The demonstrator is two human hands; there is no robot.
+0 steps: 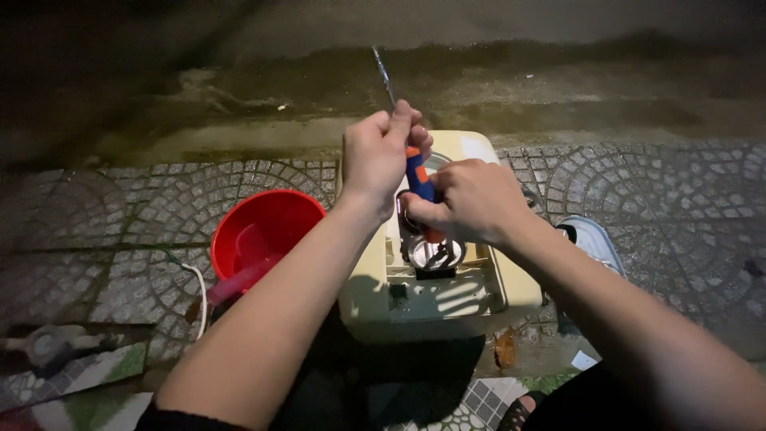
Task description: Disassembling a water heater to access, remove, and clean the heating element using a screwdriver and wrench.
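Observation:
A cream plastic appliance housing (447, 307) stands on the paved ground in front of me, its top open on metal parts (435, 254). My left hand (381, 152) is closed around the shaft of a screwdriver (417, 177) with a blue and orange handle, whose thin blade points up and away from me. My right hand (471, 199) grips the handle's lower end just above the metal parts. Both forearms reach in from the bottom of the view.
A red plastic bucket (263, 231) sits left of the housing with a pink handle leaning from it. A grey shoe (592, 243) lies to the right. A white cable (199, 291) runs at the left. Beyond the patterned paving (654, 191) is a wet, dark gutter (495, 88).

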